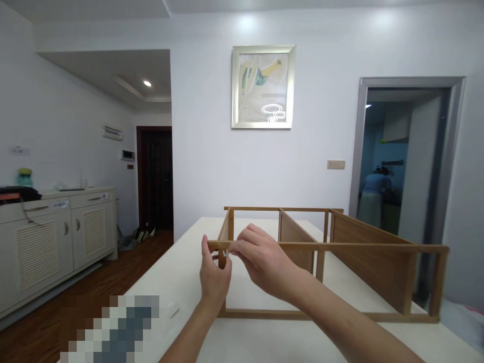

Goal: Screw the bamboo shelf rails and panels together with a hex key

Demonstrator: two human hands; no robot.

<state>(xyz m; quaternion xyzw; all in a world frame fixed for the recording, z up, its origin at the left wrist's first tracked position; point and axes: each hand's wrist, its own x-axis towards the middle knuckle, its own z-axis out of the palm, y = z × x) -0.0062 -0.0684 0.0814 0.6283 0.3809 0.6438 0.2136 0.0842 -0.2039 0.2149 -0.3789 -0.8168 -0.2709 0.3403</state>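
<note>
A wooden shelf frame point(363, 247) with board panels lies on its side on a white table point(181, 272). Both of my hands meet at its near left corner. My left hand point(214, 277) is closed around the corner post just under the top rail. My right hand point(260, 259) comes in from the right, its fingers pinched on a small silvery metal piece point(227, 254) at the rail's joint. What exactly that piece is I cannot make out.
A small clear plastic bag point(171, 311) lies on the table near my left forearm. A white sideboard point(53, 242) stands along the left wall. A dark door is at the back left. Through the right doorway a person point(372, 196) stands in another room.
</note>
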